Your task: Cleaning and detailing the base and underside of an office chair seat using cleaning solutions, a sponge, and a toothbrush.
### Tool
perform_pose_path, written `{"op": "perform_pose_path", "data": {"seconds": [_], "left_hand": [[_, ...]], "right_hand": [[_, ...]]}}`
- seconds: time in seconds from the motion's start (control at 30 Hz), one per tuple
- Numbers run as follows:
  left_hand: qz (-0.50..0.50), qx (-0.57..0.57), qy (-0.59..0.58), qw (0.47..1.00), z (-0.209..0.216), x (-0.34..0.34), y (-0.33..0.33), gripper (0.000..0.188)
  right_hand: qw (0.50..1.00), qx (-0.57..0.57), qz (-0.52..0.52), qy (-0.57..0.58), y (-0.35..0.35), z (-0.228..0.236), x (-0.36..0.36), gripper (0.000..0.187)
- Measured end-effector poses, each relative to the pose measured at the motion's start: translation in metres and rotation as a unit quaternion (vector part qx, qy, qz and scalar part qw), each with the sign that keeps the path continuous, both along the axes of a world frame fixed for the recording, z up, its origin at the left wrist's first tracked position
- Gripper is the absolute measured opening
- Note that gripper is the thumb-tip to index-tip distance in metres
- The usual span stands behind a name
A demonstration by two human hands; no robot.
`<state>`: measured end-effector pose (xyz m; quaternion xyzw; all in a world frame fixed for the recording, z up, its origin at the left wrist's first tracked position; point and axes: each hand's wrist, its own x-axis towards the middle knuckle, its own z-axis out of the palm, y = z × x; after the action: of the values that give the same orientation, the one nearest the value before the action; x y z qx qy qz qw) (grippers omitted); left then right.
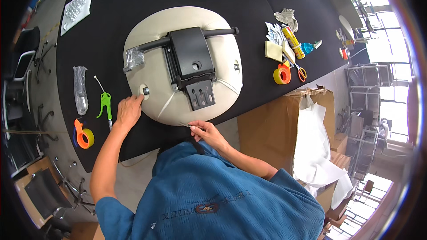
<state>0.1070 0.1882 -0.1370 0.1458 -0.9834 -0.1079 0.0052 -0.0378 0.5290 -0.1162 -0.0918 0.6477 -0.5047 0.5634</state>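
A cream padded chair seat (160, 104) lies upside down on the black-covered table. Bolted to its underside is a black tilt mechanism (191, 55), with a lever arm reaching out on each side and a slotted bracket (201, 95) toward me. Clear plastic wrap (134, 58) covers the left arm's end. My left hand (129, 110) grips the seat's near left edge, beside a cutout with a metal fitting (145, 90). At the seat's near edge, my right hand (207, 132) pinches something small at the cover's rim; what it is stays too small to make out.
Left of the seat lie a green air blow gun (105, 103), an orange tape dispenser (83, 134), a plastic-wrapped part (80, 90) and a bag of hardware (76, 10). To the right are a yellow spray can (293, 41), spray bottle (310, 47), scissors (302, 74) and tape (282, 75). A cardboard box (271, 120) stands beside the table.
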Motion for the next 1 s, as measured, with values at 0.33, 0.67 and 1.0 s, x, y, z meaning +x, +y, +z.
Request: {"op": "perform_pose_path", "data": {"seconds": [0.33, 0.67, 1.0], "left_hand": [[0.256, 0.66, 0.195, 0.679, 0.02, 0.019, 0.051, 0.046], [0.241, 0.332, 0.12, 0.904, -0.017, 0.022, 0.079, 0.075], [0.147, 0.122, 0.107, 0.976, -0.023, -0.001, 0.039, 0.036]], "right_hand": [[0.999, -0.033, 0.024, -0.029, 0.011, -0.007, 0.003, 0.04], [0.996, -0.044, 0.059, -0.043, 0.007, -0.014, 0.012, 0.038], [0.997, -0.048, 0.054, -0.028, 0.037, 0.0, -0.001, 0.039]]}}
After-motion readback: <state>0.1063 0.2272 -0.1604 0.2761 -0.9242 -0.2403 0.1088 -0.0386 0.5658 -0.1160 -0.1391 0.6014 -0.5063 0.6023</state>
